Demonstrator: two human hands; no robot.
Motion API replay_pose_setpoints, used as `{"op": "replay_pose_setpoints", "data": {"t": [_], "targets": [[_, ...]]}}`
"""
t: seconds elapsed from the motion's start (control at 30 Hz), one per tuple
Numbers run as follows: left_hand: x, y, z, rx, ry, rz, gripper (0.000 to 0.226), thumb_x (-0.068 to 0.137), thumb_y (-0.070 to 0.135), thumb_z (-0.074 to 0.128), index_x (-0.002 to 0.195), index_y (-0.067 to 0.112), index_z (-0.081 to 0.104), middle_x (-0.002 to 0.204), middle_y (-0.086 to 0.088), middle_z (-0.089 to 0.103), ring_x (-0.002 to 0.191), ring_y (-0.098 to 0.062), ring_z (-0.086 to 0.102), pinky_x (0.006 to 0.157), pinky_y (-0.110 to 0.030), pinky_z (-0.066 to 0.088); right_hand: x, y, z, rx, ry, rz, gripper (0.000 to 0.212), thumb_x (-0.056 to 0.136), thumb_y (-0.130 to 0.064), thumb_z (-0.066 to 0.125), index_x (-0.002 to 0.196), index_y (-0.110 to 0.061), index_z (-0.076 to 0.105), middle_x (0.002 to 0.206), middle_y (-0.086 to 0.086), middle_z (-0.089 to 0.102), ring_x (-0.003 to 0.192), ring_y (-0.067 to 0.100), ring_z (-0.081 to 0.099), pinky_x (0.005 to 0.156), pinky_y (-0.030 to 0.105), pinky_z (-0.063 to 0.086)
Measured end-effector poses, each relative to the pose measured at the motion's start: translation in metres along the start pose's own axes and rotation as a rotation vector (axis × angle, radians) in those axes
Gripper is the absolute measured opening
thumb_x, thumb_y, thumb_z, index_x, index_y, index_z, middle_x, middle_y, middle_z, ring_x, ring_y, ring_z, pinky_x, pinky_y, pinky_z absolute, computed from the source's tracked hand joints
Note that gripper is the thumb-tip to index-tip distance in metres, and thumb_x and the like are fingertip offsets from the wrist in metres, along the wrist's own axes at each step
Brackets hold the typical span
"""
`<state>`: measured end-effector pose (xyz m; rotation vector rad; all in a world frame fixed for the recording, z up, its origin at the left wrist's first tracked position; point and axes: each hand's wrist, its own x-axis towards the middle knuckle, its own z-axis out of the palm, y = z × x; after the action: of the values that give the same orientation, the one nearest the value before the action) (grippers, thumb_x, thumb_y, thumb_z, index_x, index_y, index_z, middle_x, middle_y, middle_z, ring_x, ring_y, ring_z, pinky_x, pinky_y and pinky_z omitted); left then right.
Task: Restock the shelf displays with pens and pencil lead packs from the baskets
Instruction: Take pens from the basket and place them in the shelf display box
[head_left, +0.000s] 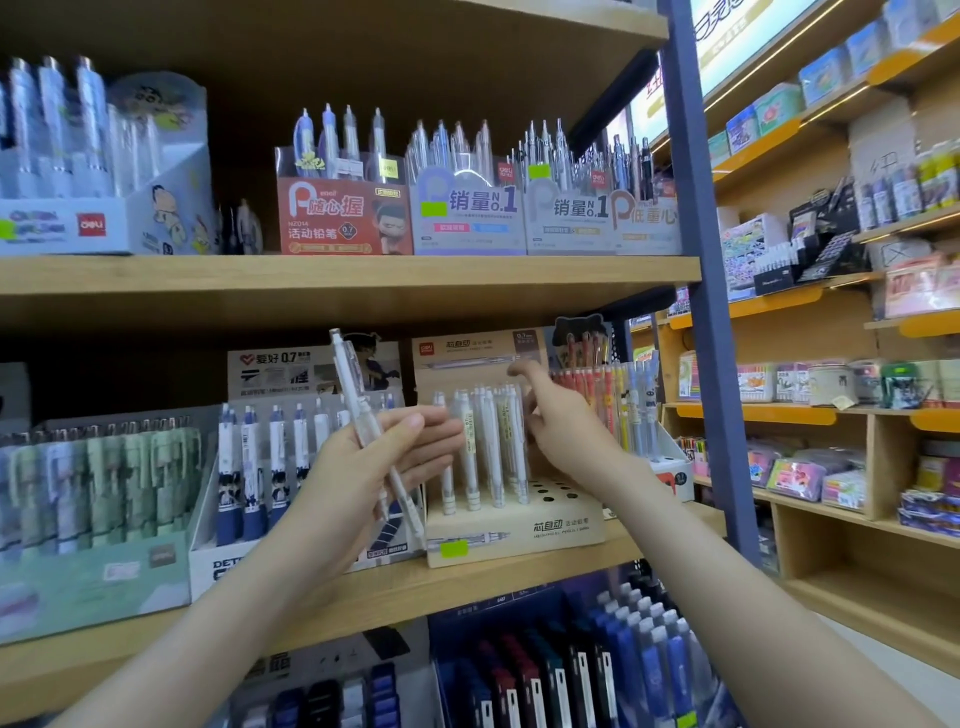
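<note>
Fingertips of the right hand (561, 423) are hidden behind the white pencils (485, 447).

Mechanical pencil (355, 382) in my left hand (343, 467): translucent, glossy white plastic. Display stand (535, 551): matt beige cardboard. Shelf board (363, 273): smooth wood-grain finish. Upright (693, 234): smooth blue paint.

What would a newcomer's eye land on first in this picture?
Most likely the left hand at centre, gripping white pens tilted in front of the middle shelf. Next, the right hand reaches toward the standing pens in the beige stand just beside it. Above, the red display box on the upper shelf stands out by colour.
</note>
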<state>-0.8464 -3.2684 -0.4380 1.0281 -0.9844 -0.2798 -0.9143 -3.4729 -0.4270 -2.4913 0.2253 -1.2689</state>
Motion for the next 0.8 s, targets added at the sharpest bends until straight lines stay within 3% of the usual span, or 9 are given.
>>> {"op": "replay_pose_setpoints", "data": {"t": [0.07,0.13,0.23,0.3,0.5,0.6,0.67,0.73,0.8], "targets": [[0.001,0.001,0.000,0.004,-0.001,0.004,0.024,0.096,0.007,0.044,0.109,0.000,0.063,0.101,-0.017,0.072,0.096,-0.026,0.070,0.079,-0.030,0.058,0.000,0.000,0.000,-0.024,-0.024,-0.012,0.049,0.093,0.000,0.040,0.132,-0.030,0.034,0.109,0.009,0.060,0.091,0.025,0.060,0.080,0.044,0.053],[0.001,0.000,-0.001,0.007,0.002,0.011,0.024,0.096,0.007,0.044,0.108,0.001,0.063,0.101,-0.017,0.072,0.097,-0.026,0.070,0.079,-0.031,0.058,0.000,0.000,0.001,-0.053,-0.036,-0.041,0.054,0.090,0.003,0.042,0.136,-0.024,0.034,0.135,0.008,0.047,0.117,0.026,0.050,0.099,0.041,0.044],[0.001,-0.002,-0.001,0.005,0.012,0.011,0.023,0.097,0.006,0.044,0.107,0.001,0.064,0.101,-0.017,0.072,0.095,-0.025,0.070,0.078,-0.029,0.059,0.001,0.001,-0.002,-0.111,-0.027,-0.087,0.056,0.089,0.005,0.045,0.139,-0.017,0.034,0.141,0.007,0.042,0.130,0.022,0.037,0.103,0.032,0.033],[0.001,-0.005,-0.001,0.006,0.020,0.005,0.023,0.097,0.006,0.044,0.107,0.001,0.064,0.100,-0.017,0.072,0.095,-0.026,0.070,0.077,-0.030,0.059,0.000,0.002,-0.004,-0.123,-0.034,-0.095,0.056,0.089,0.003,0.046,0.140,-0.018,0.034,0.141,0.007,0.042,0.130,0.021,0.038,0.103,0.030,0.033],[0.001,-0.006,0.001,0.029,-0.012,-0.029,0.023,0.097,0.008,0.045,0.107,0.001,0.064,0.100,-0.017,0.072,0.096,-0.026,0.070,0.078,-0.029,0.059,0.006,0.005,-0.007,-0.191,-0.104,-0.078,0.060,0.088,0.001,0.048,0.141,-0.019,0.032,0.144,0.005,0.040,0.133,0.027,0.035,0.110,0.042,0.031],[-0.002,-0.004,0.005,0.067,-0.068,-0.056,0.022,0.095,0.009,0.047,0.106,0.000,0.064,0.099,-0.017,0.072,0.095,-0.026,0.070,0.078,-0.030,0.059,0.007,0.003,-0.012,-0.209,-0.042,-0.083,0.060,0.089,-0.002,0.051,0.143,-0.018,0.032,0.146,0.003,0.039,0.137,0.021,0.031,0.113,0.038,0.027],[-0.004,-0.003,0.008,0.083,-0.112,-0.074,0.022,0.095,0.009,0.048,0.105,-0.001,0.064,0.099,-0.018,0.072,0.095,-0.027,0.070,0.079,-0.031,0.059,-0.001,-0.007,-0.017,-0.085,0.168,-0.118,0.050,0.093,-0.009,0.051,0.140,-0.017,0.037,0.140,0.002,0.045,0.131,0.017,0.038,0.111,0.036,0.032],[-0.005,-0.002,0.012,0.092,-0.168,-0.095,0.022,0.094,0.010,0.049,0.106,-0.001,0.064,0.100,-0.018,0.072,0.096,-0.028,0.070,0.080,-0.032,0.058,-0.016,-0.024,-0.025,0.167,0.337,-0.191,0.032,0.093,-0.018,0.054,0.125,-0.018,0.050,0.120,-0.003,0.056,0.115,0.011,0.049,0.099,0.033,0.043],[-0.007,-0.002,0.018,0.121,-0.221,-0.119,0.023,0.092,0.011,0.051,0.106,0.000,0.064,0.101,-0.017,0.072,0.096,-0.027,0.070,0.080,-0.032,0.058,-0.036,-0.049,-0.033,0.334,0.222,-0.214,0.021,0.091,-0.030,0.058,0.111,-0.025,0.056,0.106,-0.012,0.058,0.102,0.002,0.053,0.089,0.022,0.045]]}}
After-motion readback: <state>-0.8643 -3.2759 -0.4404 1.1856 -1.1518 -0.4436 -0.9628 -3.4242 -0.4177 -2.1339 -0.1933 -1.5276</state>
